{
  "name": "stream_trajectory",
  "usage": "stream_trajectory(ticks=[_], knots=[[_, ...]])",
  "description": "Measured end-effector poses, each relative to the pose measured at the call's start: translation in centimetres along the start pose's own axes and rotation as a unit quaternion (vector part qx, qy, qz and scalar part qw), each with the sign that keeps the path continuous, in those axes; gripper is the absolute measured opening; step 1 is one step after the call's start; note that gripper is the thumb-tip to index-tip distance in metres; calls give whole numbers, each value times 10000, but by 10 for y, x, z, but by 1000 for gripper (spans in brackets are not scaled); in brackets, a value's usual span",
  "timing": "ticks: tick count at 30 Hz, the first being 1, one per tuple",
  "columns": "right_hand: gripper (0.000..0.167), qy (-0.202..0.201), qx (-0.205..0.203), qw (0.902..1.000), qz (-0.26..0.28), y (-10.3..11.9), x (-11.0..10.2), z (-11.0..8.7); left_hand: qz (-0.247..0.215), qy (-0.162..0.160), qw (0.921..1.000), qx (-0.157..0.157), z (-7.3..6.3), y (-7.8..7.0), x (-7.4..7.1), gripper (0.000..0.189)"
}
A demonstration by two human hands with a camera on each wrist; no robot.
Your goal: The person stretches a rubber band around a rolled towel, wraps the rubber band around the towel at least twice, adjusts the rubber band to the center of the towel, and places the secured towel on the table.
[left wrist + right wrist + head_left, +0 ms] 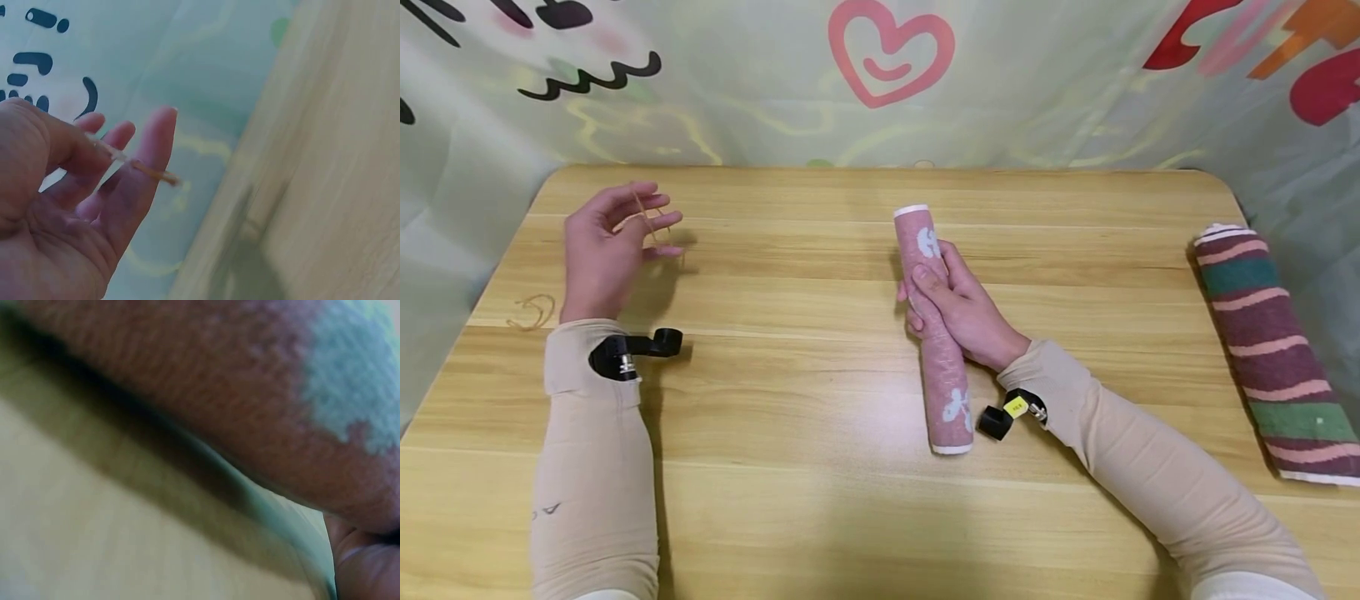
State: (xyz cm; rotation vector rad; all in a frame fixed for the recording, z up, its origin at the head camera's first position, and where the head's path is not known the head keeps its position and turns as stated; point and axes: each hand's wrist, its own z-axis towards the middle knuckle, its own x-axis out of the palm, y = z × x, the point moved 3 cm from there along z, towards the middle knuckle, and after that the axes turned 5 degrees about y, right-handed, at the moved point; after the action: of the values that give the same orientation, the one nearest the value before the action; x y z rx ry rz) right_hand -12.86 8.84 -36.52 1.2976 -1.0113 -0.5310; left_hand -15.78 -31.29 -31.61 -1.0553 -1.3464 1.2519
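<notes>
My right hand (962, 304) grips a rolled pink towel (946, 375) with light blue patterns and white ends, thumb across its top. In the right wrist view the towel (206, 381) fills the upper part, with a bit of the hand (369, 569) at the lower right. Over the table's left side is my left hand (606, 250), raised with bent, spread fingers. A thin tan rubber band (644, 210) stretches across those fingers. In the left wrist view the thumb presses on the band (153, 172), which also crosses a finger.
More tan rubber bands (537, 312) lie on the wooden table (790, 400) by the left wrist. A rolled striped towel (1270, 333) rests at the far right. A printed cloth backdrop (760, 83) stands behind the table's back edge.
</notes>
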Motion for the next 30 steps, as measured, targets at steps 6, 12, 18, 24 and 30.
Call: stream_trajectory(ticks=[6, 12, 18, 24, 30], knots=[[23, -16, -18, 10000, -5, 0, 0, -1, 121, 254, 9996, 48, 2, 1, 6, 45], [28, -9, 9, 9999, -128, 0, -1, -1, 410, 659, 9970, -51, 3, 4, 13, 53], [28, -73, 36, 9998, -178, -1, 1, 0, 981, 1073, 9889, -322, 3, 6, 24, 63], [26, -31, 40, 10000, -59, -5, 6, 3, 1360, 1312, 9812, -385, -1, 8, 35, 65], [25, 64, 39, 10000, -58, -8, 12, 6, 1788, 1481, 9720, -362, -6, 9, 47, 69]])
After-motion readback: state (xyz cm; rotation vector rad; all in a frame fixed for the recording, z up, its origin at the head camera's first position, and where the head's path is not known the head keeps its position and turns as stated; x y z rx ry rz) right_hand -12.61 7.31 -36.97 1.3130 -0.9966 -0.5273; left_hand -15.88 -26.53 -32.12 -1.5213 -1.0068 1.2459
